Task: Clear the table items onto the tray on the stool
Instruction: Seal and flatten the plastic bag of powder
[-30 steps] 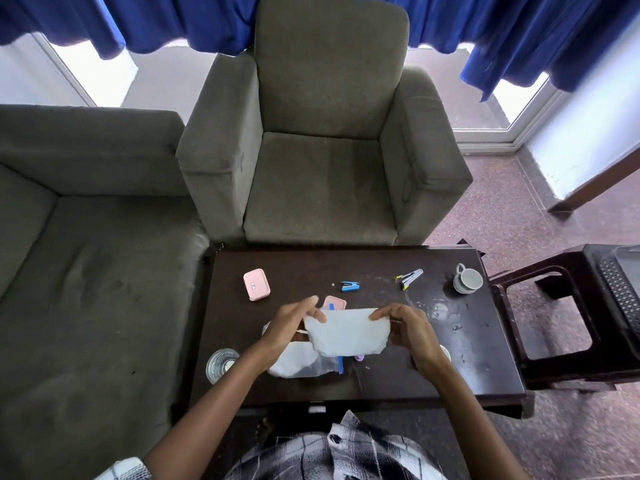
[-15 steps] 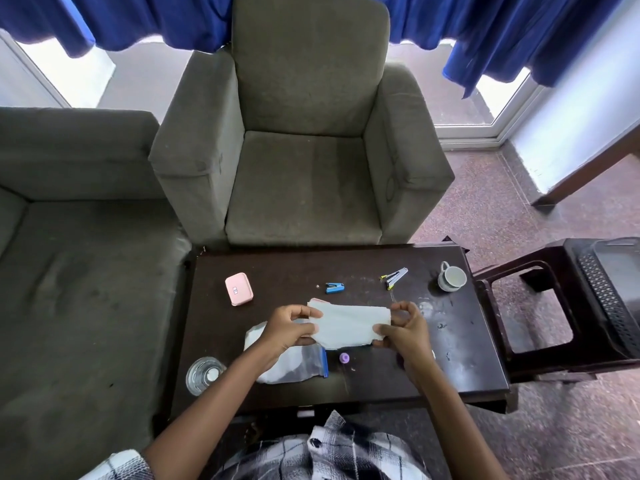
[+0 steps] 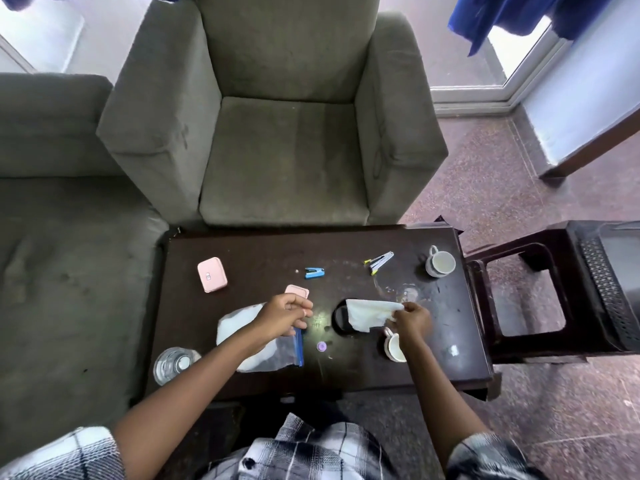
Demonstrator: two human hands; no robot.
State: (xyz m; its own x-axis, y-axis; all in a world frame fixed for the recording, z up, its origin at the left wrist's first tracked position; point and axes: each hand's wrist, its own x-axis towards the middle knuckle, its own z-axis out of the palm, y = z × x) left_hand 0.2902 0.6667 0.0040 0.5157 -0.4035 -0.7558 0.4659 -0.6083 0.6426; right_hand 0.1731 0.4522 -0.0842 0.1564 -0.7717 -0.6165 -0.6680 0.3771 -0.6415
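Note:
My right hand (image 3: 412,320) pinches a white tissue (image 3: 367,315) just above the dark table (image 3: 259,251), over a round black object (image 3: 340,318). My left hand (image 3: 284,315) is curled with its fingers closed, apart from the tissue, above a clear zip bag (image 3: 263,355) with a blue seal. A white cup (image 3: 394,346) lies beside my right wrist. Right of the table stands a dark stool (image 3: 479,299) with a black mesh-edged tray (image 3: 604,292), partly cut off by the frame.
On the table are a pink case (image 3: 212,274), a smaller pink case (image 3: 298,292), a blue stapler (image 3: 314,273), a silver-yellow clip tool (image 3: 379,262), a second white cup (image 3: 440,265), a purple cap (image 3: 321,346) and a glass (image 3: 172,364). A grey armchair (image 3: 284,161) stands behind.
My left hand has let go of the tissue and drawn back over the zip bag. My right hand has carried the tissue to the right. The view has tilted down.

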